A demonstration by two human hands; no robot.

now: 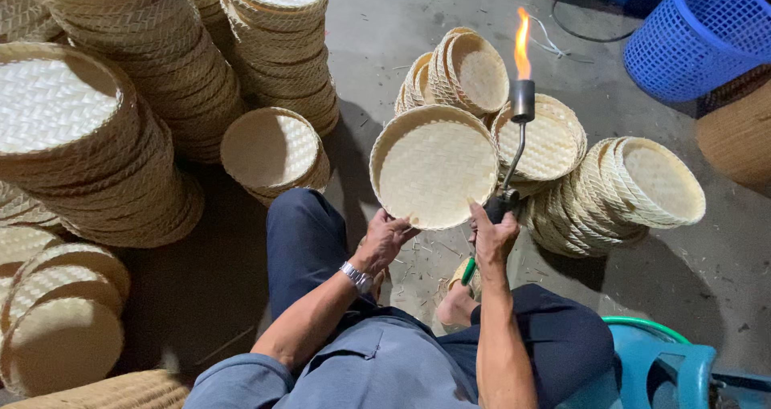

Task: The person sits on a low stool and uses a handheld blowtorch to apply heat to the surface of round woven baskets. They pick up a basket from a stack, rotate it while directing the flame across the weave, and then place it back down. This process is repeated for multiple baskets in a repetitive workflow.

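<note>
A round woven bamboo tray [434, 166] is being held upright near the middle of the view, its hollow side facing the camera. The left hand [387, 239] is pinching its rim at about 7 o'clock, its grip closed on the tray's edge. The right hand [491, 234] is touching the rim at about 5 o'clock while its grip is wrapping around a gas torch [514, 148], whose bent neck is rising along the tray's 3 o'clock side with a flame [523, 44] burning above the nozzle. More trays are leaning in rows on the concrete floor [707, 272] at 12 and 3 o'clock. Tall tray stacks [136, 96] are standing at 9 to 11 o'clock, and a blue plastic basket [697, 36] is sitting at 2 o'clock.
</note>
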